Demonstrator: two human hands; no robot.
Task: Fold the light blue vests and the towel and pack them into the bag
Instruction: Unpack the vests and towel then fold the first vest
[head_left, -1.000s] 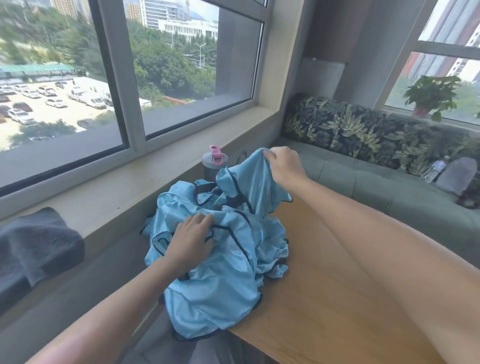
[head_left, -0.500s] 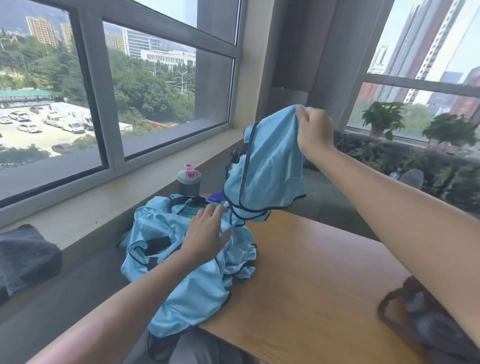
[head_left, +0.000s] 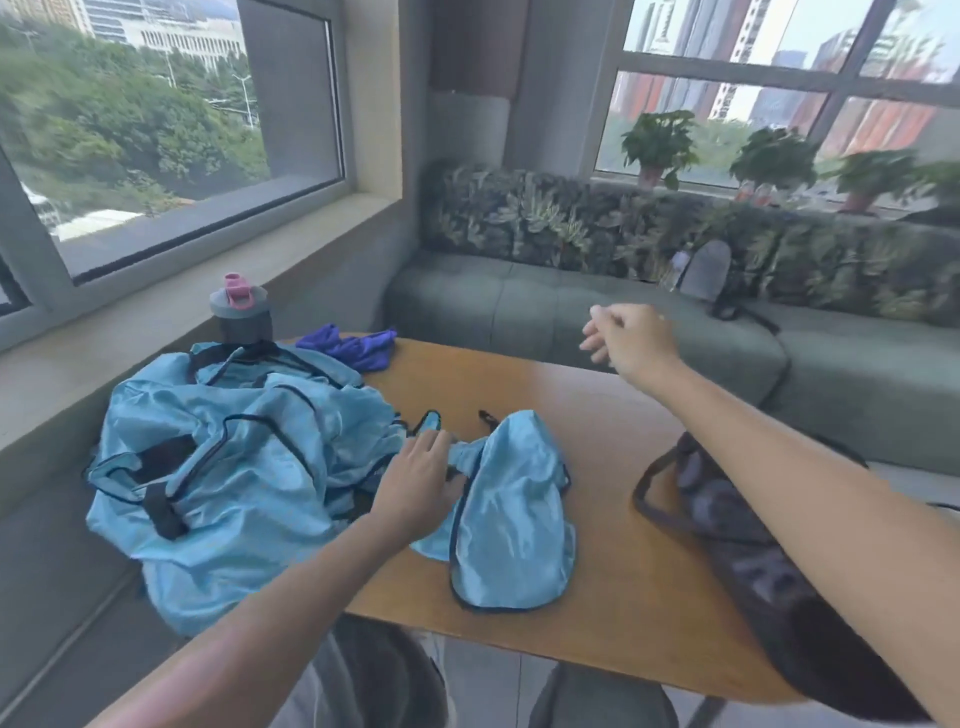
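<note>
Landmark: wooden table (head_left: 597, 525), all places given from it.
Left hand (head_left: 418, 480): over the middle of the table, palm down, fingers fairly straight and a little spread; fingertips lie on the bunched neck of the single vest. No curl round the cloth visible, looks like pressing not gripping.
Right hand (head_left: 631, 340): in the air above the far side of the table, holding nothing; fingers loosely curled inward, thumb side blurred, not touching anything.
Single vest (head_left: 511, 512): light blue with dark trim, lying flattish on the table centre, near edge close to the table's front edge, its upper end under the left hand's fingers.
Vest pile (head_left: 234, 467): crumpled heap of light blue vests on the table's left end, spilling over the left edge toward the window ledge (head_left: 156, 332); touches the single vest near the left hand.
Bag (head_left: 743, 545): dark, strap showing, on the table's right end, partly hidden behind the right forearm.
Purple cloth (head_left: 358, 345): far left corner of the table, just behind the pile.
Bottle (head_left: 240, 312): grey with pink cap, upright at the far left corner, just beside the purple cloth.
Sofa (head_left: 597, 306): behind the table.
</note>
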